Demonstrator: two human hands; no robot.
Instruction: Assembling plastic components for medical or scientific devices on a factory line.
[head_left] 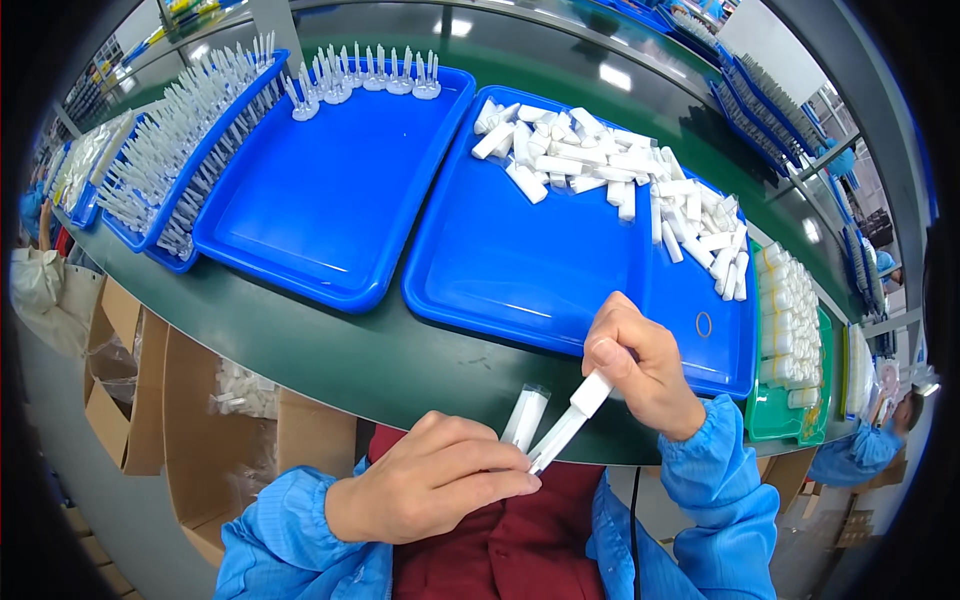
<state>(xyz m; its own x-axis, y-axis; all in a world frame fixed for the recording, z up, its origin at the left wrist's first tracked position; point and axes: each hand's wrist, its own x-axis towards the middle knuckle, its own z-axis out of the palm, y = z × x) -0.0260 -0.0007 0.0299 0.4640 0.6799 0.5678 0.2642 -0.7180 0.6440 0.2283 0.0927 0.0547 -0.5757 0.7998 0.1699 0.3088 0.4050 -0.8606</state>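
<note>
My right hand (648,368) is closed round the broad upper end of a slim white plastic piece (590,396). That piece slants down to my left hand (432,478), where the fingertips are pressed together at its narrow lower end. Also in the left hand, a second white piece in a clear sleeve (526,415) stands up behind the fingers; its lower part is hidden. Both hands are in front of the near edge of a blue tray (530,280), whose far side holds a heap of similar white pieces (575,150).
Left of it, another blue tray (330,190) carries clusters of upright translucent tubes (415,80). Farther left, more trays are packed with such tubes (190,120). At right, a green tray (785,425) holds stacked white items (790,320). Cardboard boxes (320,430) stand below the green table (270,330).
</note>
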